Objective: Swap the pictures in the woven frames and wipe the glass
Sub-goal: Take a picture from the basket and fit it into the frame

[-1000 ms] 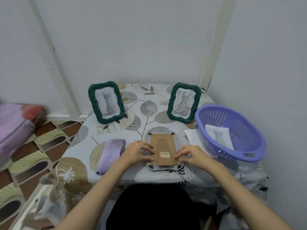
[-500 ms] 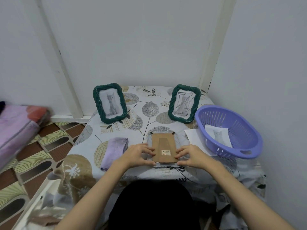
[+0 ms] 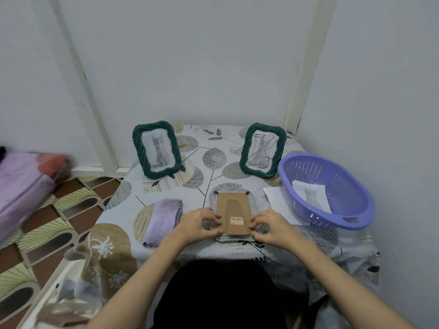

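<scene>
Barely anything has shifted in the last second: both hands stay planted on the face-down frame (image 3: 234, 213) at the near edge of the table (image 3: 237, 248), only the view has tipped up a touch so everything sits a little lower. The left hand (image 3: 198, 225) has curled fingers (image 3: 215, 219) pinching the left side of the brown cardboard backing, thumb below; the right hand (image 3: 269, 225) mirrors it, curled fingertips (image 3: 254, 223) nipping the right side, so both hands are clamped on that frame, well apart with the backing between them. The backing shows its fold-out stand and a small orange-and-white barcode sticker (image 3: 236, 220); its print is too small to read. At the back, two green woven frames stand upright: the left frame (image 3: 156, 149) holds a cat picture, the right frame (image 3: 262, 150) a scribbled line drawing. A folded lilac cloth (image 3: 164, 219) lies just left of the left hand. To the right, a purple slotted basket (image 3: 342, 217) holds another cat print (image 3: 311, 194), and a white sheet (image 3: 278, 200) pokes out beneath the basket's near-left rim.
</scene>
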Motion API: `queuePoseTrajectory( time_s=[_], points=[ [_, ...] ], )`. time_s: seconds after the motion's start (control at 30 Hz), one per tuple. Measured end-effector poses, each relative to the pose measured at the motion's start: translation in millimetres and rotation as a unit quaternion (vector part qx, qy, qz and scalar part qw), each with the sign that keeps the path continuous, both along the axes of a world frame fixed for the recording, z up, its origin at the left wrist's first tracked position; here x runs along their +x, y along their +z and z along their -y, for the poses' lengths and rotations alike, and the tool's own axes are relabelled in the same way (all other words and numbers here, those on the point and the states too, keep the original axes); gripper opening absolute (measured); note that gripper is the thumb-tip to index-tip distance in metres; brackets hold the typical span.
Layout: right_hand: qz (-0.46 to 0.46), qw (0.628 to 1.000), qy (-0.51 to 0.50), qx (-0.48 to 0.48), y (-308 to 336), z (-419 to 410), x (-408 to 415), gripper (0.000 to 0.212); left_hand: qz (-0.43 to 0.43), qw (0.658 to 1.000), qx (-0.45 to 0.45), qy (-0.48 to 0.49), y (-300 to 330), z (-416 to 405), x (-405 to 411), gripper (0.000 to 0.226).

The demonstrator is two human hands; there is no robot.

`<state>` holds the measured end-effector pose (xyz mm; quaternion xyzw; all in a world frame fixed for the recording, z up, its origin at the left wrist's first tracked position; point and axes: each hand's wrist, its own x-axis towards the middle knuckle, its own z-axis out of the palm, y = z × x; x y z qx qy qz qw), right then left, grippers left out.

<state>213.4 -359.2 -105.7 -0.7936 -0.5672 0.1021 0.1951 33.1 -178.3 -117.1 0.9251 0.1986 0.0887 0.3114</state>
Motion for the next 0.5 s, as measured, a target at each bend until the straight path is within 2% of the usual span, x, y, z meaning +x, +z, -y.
queuePoseTrajectory(
  time_s=[0.1, 0.2, 0.33, 0.43, 0.5],
  points=[
    [-0.012, 0.998, -0.021, 0.059, -9.2, -1.6, -4.7, 0.017, 0.004, 1.000, -0.006, -0.001, -1.4, -0.3, -0.6, 0.064],
    [-0.019, 0.996, -0.029, 0.077, -12.0, -3.6, -7.3, 0.007, -0.002, 1.000, -0.013, 0.005, 2.0, 3.1, -1.2, 0.062],
    [-0.161, 0.968, -0.124, 0.146, -12.5, -2.5, -10.4, 0.018, 0.012, 0.998, -0.031, 0.060, 1.0, 11.5, 4.8, 0.061],
    [-0.212, 0.953, -0.166, 0.141, -12.0, -8.2, -16.1, 0.027, 0.020, 0.978, -0.152, 0.138, 5.9, 19.8, 17.3, 0.053],
    [-0.243, 0.949, -0.170, 0.111, -3.1, -13.7, -23.7, 0.030, 0.080, 0.938, -0.275, 0.197, 16.1, 25.2, 24.2, 0.041]
  ],
)
